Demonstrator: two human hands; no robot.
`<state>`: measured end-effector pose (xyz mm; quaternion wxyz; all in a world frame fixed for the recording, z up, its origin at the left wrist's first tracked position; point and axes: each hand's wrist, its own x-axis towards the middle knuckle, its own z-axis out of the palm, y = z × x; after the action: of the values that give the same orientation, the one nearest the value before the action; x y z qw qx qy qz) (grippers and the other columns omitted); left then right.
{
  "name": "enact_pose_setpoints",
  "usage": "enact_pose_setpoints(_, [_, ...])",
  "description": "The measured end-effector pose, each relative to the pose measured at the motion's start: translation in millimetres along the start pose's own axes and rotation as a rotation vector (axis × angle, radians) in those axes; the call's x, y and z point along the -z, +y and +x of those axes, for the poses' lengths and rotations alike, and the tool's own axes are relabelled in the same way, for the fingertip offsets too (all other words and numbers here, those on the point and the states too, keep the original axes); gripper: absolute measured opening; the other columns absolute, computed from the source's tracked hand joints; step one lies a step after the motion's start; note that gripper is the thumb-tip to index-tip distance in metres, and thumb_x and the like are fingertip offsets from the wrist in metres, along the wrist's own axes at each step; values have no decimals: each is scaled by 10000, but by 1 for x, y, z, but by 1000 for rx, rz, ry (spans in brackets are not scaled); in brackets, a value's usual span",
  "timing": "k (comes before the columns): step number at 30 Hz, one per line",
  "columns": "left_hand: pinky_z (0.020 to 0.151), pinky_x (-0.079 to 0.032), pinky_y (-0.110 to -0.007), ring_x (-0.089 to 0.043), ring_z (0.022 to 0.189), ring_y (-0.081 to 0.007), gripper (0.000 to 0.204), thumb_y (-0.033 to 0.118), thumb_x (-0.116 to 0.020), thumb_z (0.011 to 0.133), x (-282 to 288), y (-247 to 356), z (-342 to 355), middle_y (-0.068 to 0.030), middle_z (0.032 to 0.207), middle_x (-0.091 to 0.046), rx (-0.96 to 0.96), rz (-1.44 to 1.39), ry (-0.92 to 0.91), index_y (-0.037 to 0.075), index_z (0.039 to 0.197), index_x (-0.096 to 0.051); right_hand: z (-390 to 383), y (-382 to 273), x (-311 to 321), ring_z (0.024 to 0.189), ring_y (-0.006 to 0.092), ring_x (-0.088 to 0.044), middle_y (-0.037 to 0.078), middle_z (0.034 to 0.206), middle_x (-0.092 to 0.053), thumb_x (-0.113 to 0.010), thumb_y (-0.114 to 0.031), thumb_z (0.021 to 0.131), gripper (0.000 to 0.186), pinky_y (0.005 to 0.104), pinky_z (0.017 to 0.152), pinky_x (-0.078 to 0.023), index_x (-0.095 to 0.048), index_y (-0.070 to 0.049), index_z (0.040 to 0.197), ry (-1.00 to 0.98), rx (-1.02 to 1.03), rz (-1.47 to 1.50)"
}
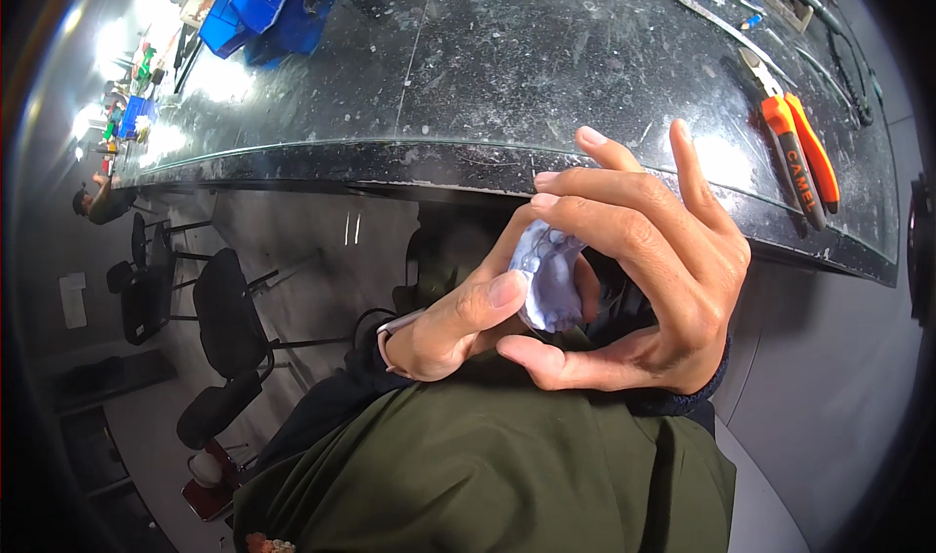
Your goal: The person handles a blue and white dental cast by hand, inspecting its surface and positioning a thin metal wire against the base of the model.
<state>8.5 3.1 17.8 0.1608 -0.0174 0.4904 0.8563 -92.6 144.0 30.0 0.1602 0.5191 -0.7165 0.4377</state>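
A pale blue-violet dental cast (556, 285) is up in front of my chest, just off the bench's front edge. My left hand (473, 309) grips it, the thumb pressed on its near left side and the other fingers mostly hidden behind. Thin dark lines that look like wire run over the cast's upper part. Around the right side of the cast curves my right hand (673, 270), its fingers apart. Its index and middle fingertips reach the cast's top edge, where I cannot make out exact contact. The right thumb lies below the cast, away from those fingertips.
The dark, scuffed bench (468, 75) spans the far side. Orange-handled pliers (799, 153) lie at its right, near a long metal tool (731, 31). Blue bins (249, 7) stand at the far left. Black chairs (229, 309) fill the left floor; another person (97, 202) sits beyond.
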Motion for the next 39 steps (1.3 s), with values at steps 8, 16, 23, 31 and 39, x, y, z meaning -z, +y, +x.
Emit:
enact_pose_setpoints(8, [866,-341,-311,-442,999,-169,740,467,-384,862,4,-12,2,-125,1091,-427,-120,-52,-45,28,1376,-83,2,-2,2,980,312,-614,76,862,-650,-791,-404,521,512,514,1015,-267,-640,-64,873,-69,-23,-28])
enact_pose_setpoints(16, [850,-350,-321,-461,973,-182,742,481,-364,867,5,-11,5,-132,1070,-438,-140,-52,-66,27,1378,-77,3,-3,2,984,309,-612,83,881,-650,-793,-396,519,519,517,1019,-265,-638,-63,887,-88,-28,-47])
enact_pose_setpoints(23, [1031,-236,-359,-365,1200,-228,837,505,-457,842,6,-16,5,-160,1353,-277,-286,-191,72,12,1403,-79,-27,-23,-31,981,327,-602,121,912,-627,-804,-411,546,493,493,979,-355,-607,-84,858,291,32,150])
enact_pose_setpoints(31, [1046,-203,-369,-344,1202,-236,900,586,-453,780,9,-12,4,-184,1285,-333,-347,-90,52,-21,1382,-169,-32,-32,-34,1004,315,-604,65,847,-650,-757,-236,631,247,513,998,-319,-650,-89,799,178,-93,95])
enact_pose_setpoints(39, [794,-398,-291,-513,817,-186,1003,631,-498,701,0,-8,9,-263,1175,-416,-371,-31,278,-113,1322,-241,-31,-32,-36,989,289,-616,51,791,-659,-746,-209,633,215,511,997,-318,-666,-87,792,192,-114,131])
